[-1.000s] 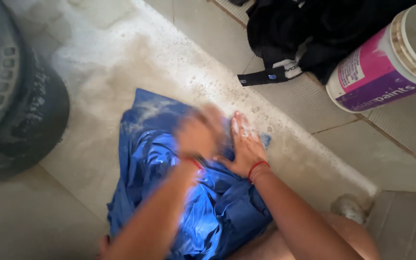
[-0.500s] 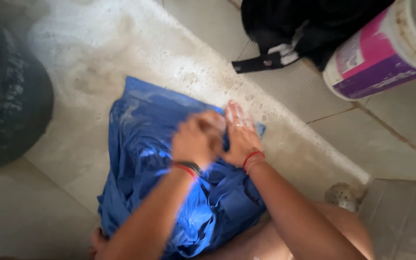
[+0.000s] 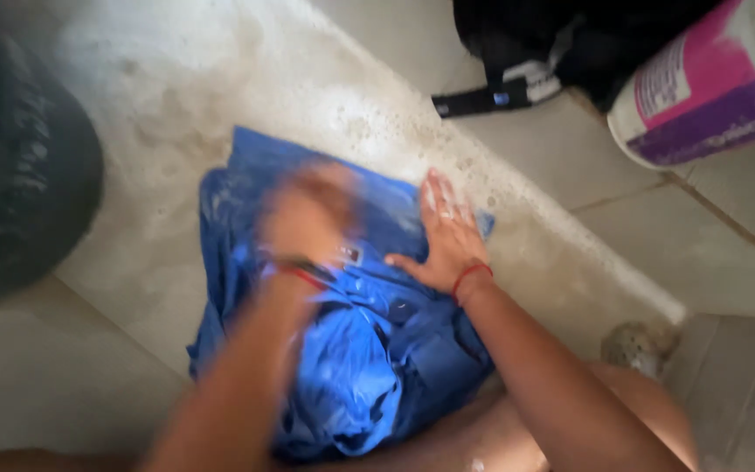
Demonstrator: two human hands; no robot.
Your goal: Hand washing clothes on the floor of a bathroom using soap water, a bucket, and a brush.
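A wet blue garment lies crumpled on a soapy concrete slab. My right hand presses flat on its upper right part, fingers spread, a red band at the wrist. My left hand is blurred with motion over the cloth's upper middle, fingers curled against the fabric; whether it grips the cloth is unclear. It wears a red and dark wristband. Suds dot the slab near the garment's top edge.
A large dark round tub stands at the left. A white bucket with a pink and purple label sits at the upper right beside a black bag with a strap. Tiled floor lies to the right, with a floor drain.
My left hand has slid away from the right hand, up and left across the cloth. My right hand stays pressed flat on the garment.
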